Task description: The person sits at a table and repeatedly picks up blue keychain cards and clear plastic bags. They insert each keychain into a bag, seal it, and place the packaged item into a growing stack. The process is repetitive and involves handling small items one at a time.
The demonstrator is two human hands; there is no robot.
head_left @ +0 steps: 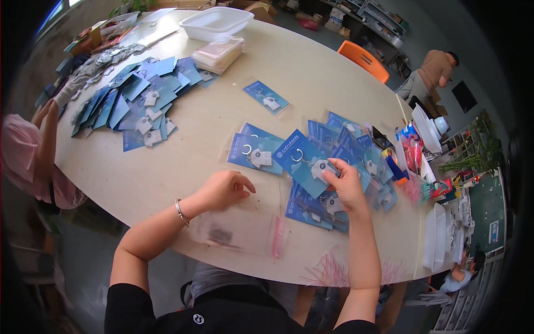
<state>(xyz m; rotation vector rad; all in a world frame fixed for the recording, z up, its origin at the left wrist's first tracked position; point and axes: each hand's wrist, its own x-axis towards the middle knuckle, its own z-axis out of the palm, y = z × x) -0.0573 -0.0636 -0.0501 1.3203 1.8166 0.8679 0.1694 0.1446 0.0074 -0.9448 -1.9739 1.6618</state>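
Note:
My right hand [346, 186] grips a blue keychain card [289, 153] by its lower right corner, thumb on top. The card carries a metal ring and a white shirt-shaped charm. Beneath and around it lie several similar blue cards [328, 133] in clear sleeves, piled loosely. To the left, my left hand [222, 189] hovers over the table with bent fingers, a gap between thumb and fingertips and nothing visible in it. Just below that hand lies a clear plastic bag [245, 234] with a pink-red strip along one side. One sleeved card [267, 98] rests apart, farther back.
At the left sits a heap of blue cards [133, 94], beside a person's gloved hands [72, 89]. A stack of clear bags [219, 54] and a white tub [217, 25] stand at the back. Pink strips [328, 271] lie at the near edge; white trays [435, 236] are at the right.

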